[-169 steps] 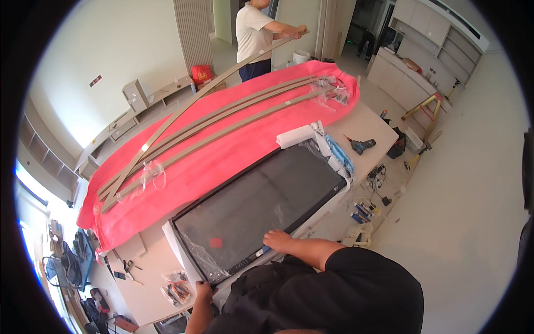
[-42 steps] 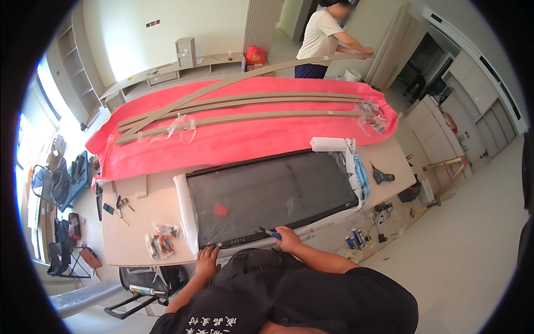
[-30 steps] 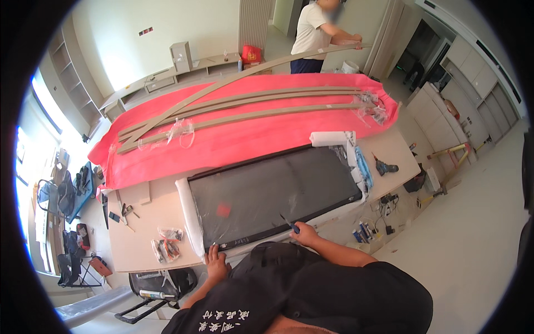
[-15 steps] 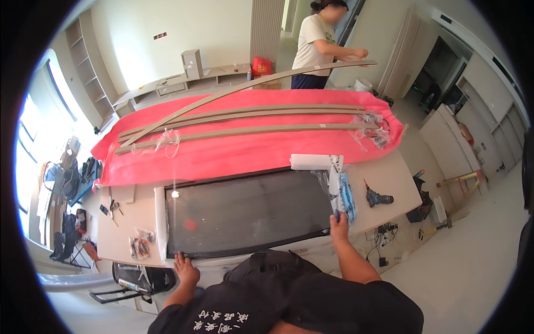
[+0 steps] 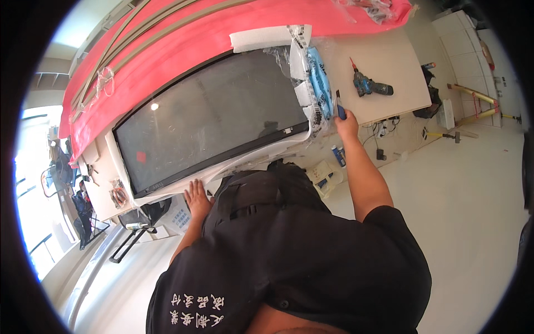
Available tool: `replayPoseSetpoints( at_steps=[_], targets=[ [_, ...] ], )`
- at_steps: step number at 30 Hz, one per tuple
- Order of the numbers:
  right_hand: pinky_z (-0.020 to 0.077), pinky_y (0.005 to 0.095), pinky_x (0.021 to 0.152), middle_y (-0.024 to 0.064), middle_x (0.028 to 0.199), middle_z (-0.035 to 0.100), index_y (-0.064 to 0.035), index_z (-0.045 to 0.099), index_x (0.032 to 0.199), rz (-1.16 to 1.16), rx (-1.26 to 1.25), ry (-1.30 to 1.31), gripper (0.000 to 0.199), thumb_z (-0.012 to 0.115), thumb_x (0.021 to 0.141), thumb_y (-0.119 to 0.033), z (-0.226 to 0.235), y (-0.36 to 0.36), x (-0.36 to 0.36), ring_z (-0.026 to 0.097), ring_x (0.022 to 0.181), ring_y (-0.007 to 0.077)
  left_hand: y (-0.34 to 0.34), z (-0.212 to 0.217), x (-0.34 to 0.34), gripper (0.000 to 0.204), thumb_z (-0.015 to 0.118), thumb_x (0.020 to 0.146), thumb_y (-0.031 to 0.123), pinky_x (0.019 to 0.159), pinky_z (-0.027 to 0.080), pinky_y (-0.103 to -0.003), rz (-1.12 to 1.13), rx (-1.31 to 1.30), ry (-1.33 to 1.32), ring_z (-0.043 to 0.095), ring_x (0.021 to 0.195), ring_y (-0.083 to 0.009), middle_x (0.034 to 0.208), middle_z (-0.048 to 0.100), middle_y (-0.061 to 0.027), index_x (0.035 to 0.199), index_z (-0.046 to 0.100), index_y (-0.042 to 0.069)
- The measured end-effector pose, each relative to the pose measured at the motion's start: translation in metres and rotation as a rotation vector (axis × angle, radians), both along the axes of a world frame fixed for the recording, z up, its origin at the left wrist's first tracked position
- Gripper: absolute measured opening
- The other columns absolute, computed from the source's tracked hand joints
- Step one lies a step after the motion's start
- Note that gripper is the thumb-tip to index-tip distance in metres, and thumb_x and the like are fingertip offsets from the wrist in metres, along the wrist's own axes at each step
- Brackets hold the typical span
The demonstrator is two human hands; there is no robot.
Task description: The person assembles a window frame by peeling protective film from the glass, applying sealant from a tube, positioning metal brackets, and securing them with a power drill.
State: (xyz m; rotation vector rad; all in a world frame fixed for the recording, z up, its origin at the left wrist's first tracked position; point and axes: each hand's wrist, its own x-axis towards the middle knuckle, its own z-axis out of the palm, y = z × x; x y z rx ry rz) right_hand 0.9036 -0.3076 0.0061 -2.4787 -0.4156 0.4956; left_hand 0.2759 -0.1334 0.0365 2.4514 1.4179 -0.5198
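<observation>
1. nearest me, my left hand [image 5: 198, 199] has its fingers fanned, gripping nothing i can see; the fingertips sit at the white foam wrap [image 5: 270, 38] along the panel's near edge.
2. my right hand [image 5: 347, 127] is closed around a blue-handled utility knife [image 5: 340, 106], blade pointing away, just beside the blue packing [image 5: 321, 83].
3. the dark glass panel [image 5: 217, 111] lies flat along the near edge of the worktable [image 5: 395, 61], its long axis slanting from near left to far right. its right end is left of the knife, across the packing; my right hand is the nearer one there.
4. rightward, tabletop gives room between packing and cordless drill [image 5: 370, 86].
5. farthest, a pink sheet [image 5: 167, 67] borders the panel's far side.
</observation>
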Motion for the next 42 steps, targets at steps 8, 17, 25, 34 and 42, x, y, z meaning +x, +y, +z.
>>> replayPoseSetpoints(
  at_steps=[8, 17, 25, 34, 42],
  targets=[
    [0.0524, 0.0384, 0.095, 0.0146, 0.111, 0.072, -0.0027, 0.064, 0.127, 0.010, 0.125, -0.242, 0.043, 0.074, 0.089, -0.020, -0.009, 0.019, 0.028, 0.069, 0.105, 0.0271, 0.011, 0.041, 0.048, 0.077, 0.070, 0.085, 0.024, 0.125, 0.021, -0.050, -0.041, -0.097, 0.027, 0.032, 0.151, -0.0325, 0.159, 0.040, -0.0175, 0.152, 0.038, 0.000],
    [0.0497, 0.0496, 0.097, 0.0168, 0.128, 0.057, -0.0068, 0.054, 0.134, 0.366, -0.132, -0.370, 0.078, 0.086, 0.073, -0.043, 0.085, 0.067, -0.092, 0.054, 0.122, 0.0379, -0.010, 0.053, 0.088, 0.067, 0.070, 0.083, 0.022, 0.121, 0.029, -0.051, -0.042, -0.050, -0.218, 0.046, 0.140, -0.0336, 0.147, 0.052, -0.0159, 0.144, 0.048, 0.005],
    [0.0507, 0.0450, 0.098, 0.0191, 0.122, 0.060, -0.0064, 0.054, 0.132, 0.414, -0.084, -0.237, 0.061, 0.074, 0.075, -0.011, 0.077, 0.066, -0.070, 0.059, 0.116, 0.0390, -0.016, 0.046, 0.107, 0.066, 0.072, 0.083, 0.022, 0.119, 0.032, -0.051, -0.051, -0.021, -0.265, 0.048, 0.137, -0.0329, 0.145, 0.054, -0.0153, 0.143, 0.049, 0.005],
    [0.0547, 0.0320, 0.086, 0.0106, 0.104, 0.075, -0.0050, 0.070, 0.122, 0.189, 0.322, 0.154, 0.043, 0.061, 0.080, 0.002, 0.023, 0.040, -0.038, 0.071, 0.092, 0.0215, 0.000, 0.069, 0.155, 0.055, 0.071, 0.083, 0.017, 0.110, 0.040, -0.048, -0.185, -0.123, -0.460, 0.056, 0.127, -0.0339, 0.138, 0.061, -0.0133, 0.136, 0.057, 0.009],
    [0.0545, 0.0283, 0.084, 0.0070, 0.107, 0.074, 0.0000, 0.068, 0.124, 0.120, 0.419, 0.551, 0.044, 0.062, 0.081, 0.008, 0.029, 0.038, -0.013, 0.069, 0.094, 0.0143, -0.017, 0.014, 0.144, 0.062, 0.075, 0.079, 0.017, 0.117, 0.038, -0.046, -0.402, -0.163, -0.337, 0.046, 0.142, -0.0301, 0.148, 0.054, -0.0075, 0.138, 0.057, 0.012]
  ],
)
